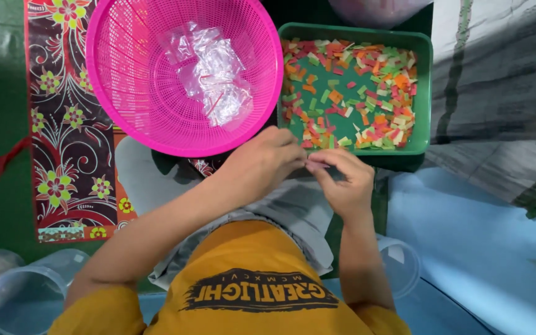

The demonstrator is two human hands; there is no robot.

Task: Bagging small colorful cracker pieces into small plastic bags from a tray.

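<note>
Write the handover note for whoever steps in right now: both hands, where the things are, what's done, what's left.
Left hand and right hand: fingertips pinched together at the near edge of the green tray; what they pinch is too small to tell.
Tray: holds loose coloured paper bits.
Pink basket, left of the tray: holds small clear plastic bags.
Done: several bags in the basket.
Left: many bits in the tray.

Clear plastic packets (212, 77) in pink basket (125, 93)
</note>
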